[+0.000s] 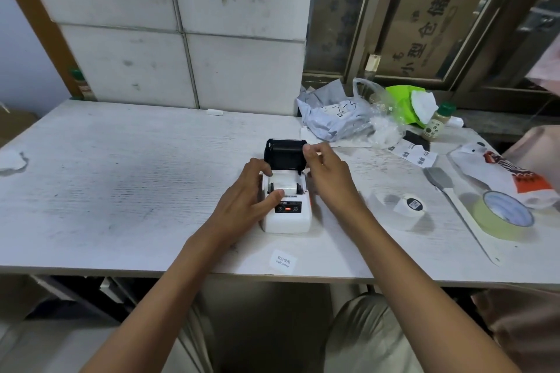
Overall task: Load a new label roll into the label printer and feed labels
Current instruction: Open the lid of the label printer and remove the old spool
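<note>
A small white label printer (288, 219) stands on the table with its black lid (283, 154) tipped up and open. A white label roll (285, 183) lies in the open bay. My left hand (245, 197) grips the printer's left side, the thumb resting on the roll's front edge. My right hand (327, 171) reaches over the right side, its fingertips pinching the lid's top right corner. A red light glows on the printer's front panel.
To the right lie a spare label roll in clear wrap (409, 206), a roll of tape (503, 216), a brush (445, 188), printed labels (413, 153), bags and a small bottle (436, 123). A "welcome" label (282, 261) lies near the table's front edge.
</note>
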